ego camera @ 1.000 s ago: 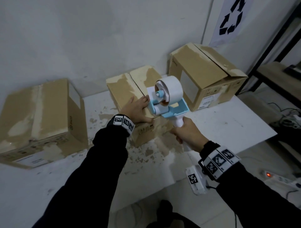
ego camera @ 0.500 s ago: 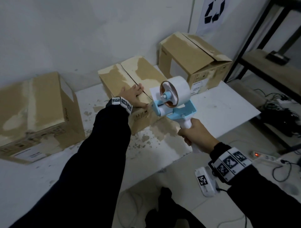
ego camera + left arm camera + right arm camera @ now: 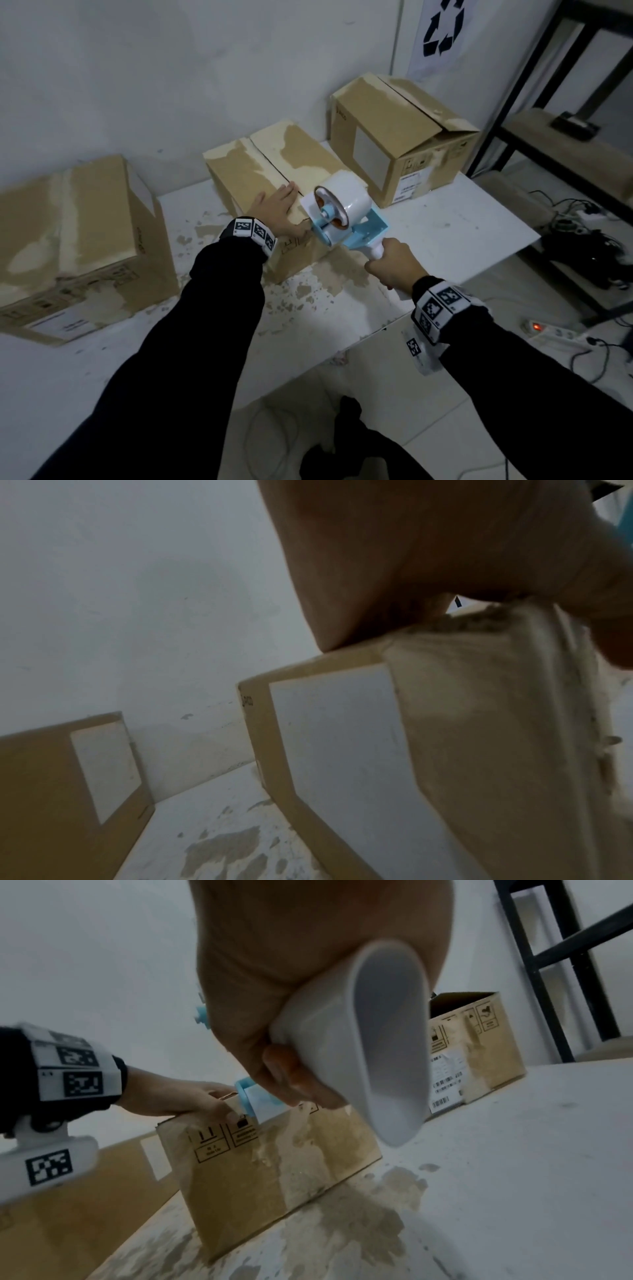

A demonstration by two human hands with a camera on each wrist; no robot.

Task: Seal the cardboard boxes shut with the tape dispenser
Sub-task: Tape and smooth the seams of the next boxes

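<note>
The left hand (image 3: 274, 210) is laid flat, fingers straight, on the top flaps of the middle cardboard box (image 3: 260, 171), while the right hand (image 3: 394, 263) is wrapped round the white handle of the tape dispenser (image 3: 342, 212), which is held at the box's near top edge just beside the left fingertips. For a good seal, the flaps are best kept pressed together (the centre seam lies just right of the left hand) and the roller set on the box's front face before being drawn along that seam.

Stained white table (image 3: 445, 226), three cardboard boxes (image 3: 394, 137), perhaps peeling surface
</note>
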